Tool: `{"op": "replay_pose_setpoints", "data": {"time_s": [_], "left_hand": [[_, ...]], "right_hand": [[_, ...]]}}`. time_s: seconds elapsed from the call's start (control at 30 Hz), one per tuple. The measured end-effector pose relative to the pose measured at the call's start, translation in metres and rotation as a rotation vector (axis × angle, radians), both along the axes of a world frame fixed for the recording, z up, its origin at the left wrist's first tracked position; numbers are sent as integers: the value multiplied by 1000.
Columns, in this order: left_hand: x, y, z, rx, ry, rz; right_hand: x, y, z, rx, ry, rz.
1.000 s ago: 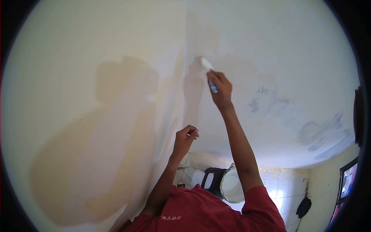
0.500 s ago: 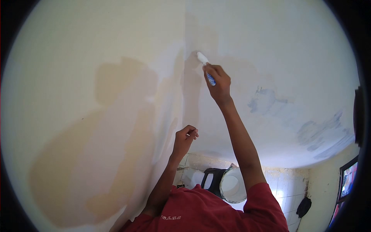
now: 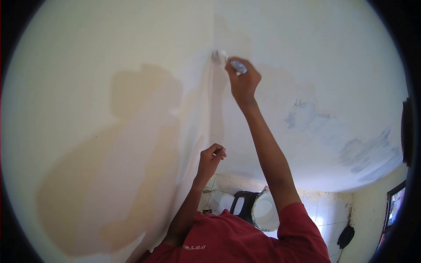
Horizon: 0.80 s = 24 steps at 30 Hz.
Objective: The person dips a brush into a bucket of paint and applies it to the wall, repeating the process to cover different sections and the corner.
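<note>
My right hand [image 3: 245, 81] is closed around the blue-and-white handle of a paintbrush [image 3: 238, 66]. The pale bristle end, blurred, is at the right-hand wall [image 3: 315, 65], close to the corner where two walls meet. Lower down, my left hand [image 3: 212, 158] is raised near the corner with its fingers curled in toward the thumb, and no object shows in it. Shadows of my body fall across the cream left-hand wall [image 3: 57, 101].
Below stands a white bucket [image 3: 266, 222] with a stained rim, against a black stool [image 3: 246, 202]. White tiles [image 3: 322, 215] line the lower wall. Bluish-grey patches [image 3: 302, 115] mark the right wall. At the far right are a black hanging item [image 3: 346, 236] and a dark frame [image 3: 389, 210].
My right hand has moved up and slightly left with the paintbrush, which is now tilted more sideways, its tip nearer the corner. The left hand stays about where it was.
</note>
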<state>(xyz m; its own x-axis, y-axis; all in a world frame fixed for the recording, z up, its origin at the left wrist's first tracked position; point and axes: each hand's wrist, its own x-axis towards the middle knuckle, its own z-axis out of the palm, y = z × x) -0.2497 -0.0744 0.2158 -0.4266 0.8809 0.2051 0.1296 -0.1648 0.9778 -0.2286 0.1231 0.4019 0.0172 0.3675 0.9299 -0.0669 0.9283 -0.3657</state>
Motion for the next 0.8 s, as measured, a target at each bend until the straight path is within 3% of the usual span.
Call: {"op": "replay_pose_setpoints", "data": {"time_s": [0.03, 0.17, 0.3, 0.43, 0.57, 0.67, 0.8], "left_hand": [[1, 0, 0, -5, 0, 1], [0, 0, 2, 13, 10, 3], [-1, 3, 1, 17, 4, 2], [-1, 7, -4, 24, -6, 5], [-1, 9, -6, 18, -12, 11], [0, 9, -6, 11, -7, 18], [2, 8, -3, 13, -2, 17]], "right_hand": [[-2, 0, 11, 51, 161, 18], [-6, -8, 14, 20, 386, 150], [-3, -22, -60, -88, 160, 9], [3, -33, -151, -225, 17, 51], [13, -33, -182, -287, -27, 107], [13, -27, -147, -364, -12, 189], [2, -9, -41, -285, 18, 171]]}}
